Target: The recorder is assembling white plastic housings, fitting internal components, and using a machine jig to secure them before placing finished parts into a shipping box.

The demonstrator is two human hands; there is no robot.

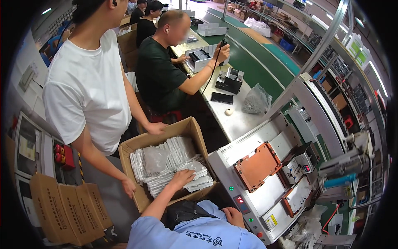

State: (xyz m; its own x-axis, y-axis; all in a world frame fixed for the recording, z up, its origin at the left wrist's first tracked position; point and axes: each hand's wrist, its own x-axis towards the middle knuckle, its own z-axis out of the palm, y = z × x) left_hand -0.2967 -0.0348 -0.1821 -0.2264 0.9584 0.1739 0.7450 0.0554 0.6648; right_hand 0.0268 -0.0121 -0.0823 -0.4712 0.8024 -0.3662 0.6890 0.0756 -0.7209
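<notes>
Right of the cardboard box [182, 128], the large white machine [260, 203] carries an orange plate [258, 166]. The box is well filled with rows of white parts [159, 184], so much appears left to handle; how many are done cannot be judged. A translucent bag [156, 159] hides some rows inside the box. Over the box's near rows lies the left hand [183, 179], its underside hidden; right of the box is the half-curled right hand [234, 216]. Whether either grip grasps anything, I cannot tell.
</notes>
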